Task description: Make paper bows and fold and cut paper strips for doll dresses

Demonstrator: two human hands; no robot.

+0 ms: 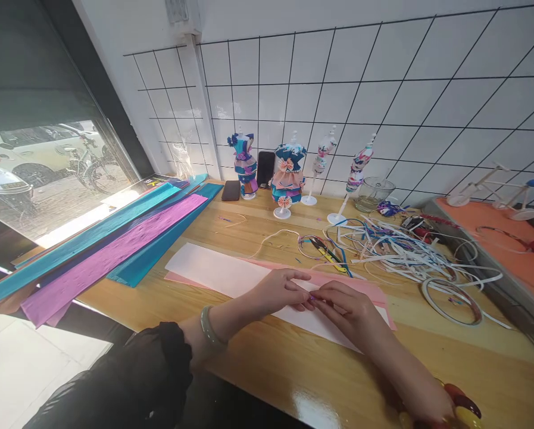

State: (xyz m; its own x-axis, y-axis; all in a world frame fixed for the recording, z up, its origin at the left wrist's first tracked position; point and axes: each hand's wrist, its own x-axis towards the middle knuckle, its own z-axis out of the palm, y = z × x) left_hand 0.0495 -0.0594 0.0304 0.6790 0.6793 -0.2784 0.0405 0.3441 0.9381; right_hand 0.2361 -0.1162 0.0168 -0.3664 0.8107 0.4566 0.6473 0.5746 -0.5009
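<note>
My left hand [287, 291] and my right hand [349, 305] meet fingertip to fingertip above the paper. Between their pinched fingers shows a tiny purple piece [312, 298], too small to name more exactly. Under both hands lies a long white paper strip [217, 268], on top of pink crepe paper [376, 291] that sticks out at its edges. Just beyond the hands, a yellow utility knife [331, 256] rests on the wooden table [258, 363].
Teal crepe paper [92, 235] and purple crepe paper [119, 253] overhang the table's left side. Small dressed mannequins [287, 179] stand at the back near a phone [265, 170] and a glass cup [374, 193]. Tangled paper strips [400, 247] and a tape roll [452, 302] lie right.
</note>
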